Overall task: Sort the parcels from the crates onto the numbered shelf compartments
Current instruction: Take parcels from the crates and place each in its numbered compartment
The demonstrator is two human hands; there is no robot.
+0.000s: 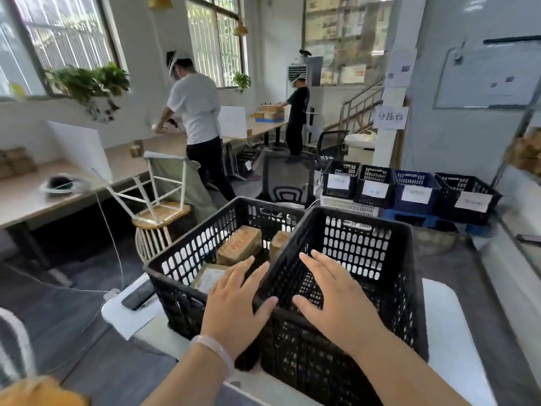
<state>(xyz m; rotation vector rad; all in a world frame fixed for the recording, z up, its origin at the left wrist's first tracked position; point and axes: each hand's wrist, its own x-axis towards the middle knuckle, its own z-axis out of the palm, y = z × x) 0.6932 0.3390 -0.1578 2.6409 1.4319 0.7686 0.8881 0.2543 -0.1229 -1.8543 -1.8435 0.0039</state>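
Note:
Two black perforated crates stand side by side on a white table (448, 332) in front of me. The left crate (187, 265) holds brown cardboard parcels: one tilted at the back (238, 244), one upright by the right wall (278, 241), and a flat one with a white label (209, 277). I see nothing inside the right crate (360, 259). My left hand (237, 306) hovers over the near edge between the crates with fingers spread. My right hand (336, 300) is spread above the right crate's near rim. Neither hand holds anything.
A dark phone (138, 295) lies on the table left of the crates. A white chair (159, 200) lies upturned on a stool behind. Several labelled crates (409, 189) sit on the floor at the right. Two people (199, 124) work at a long desk further back.

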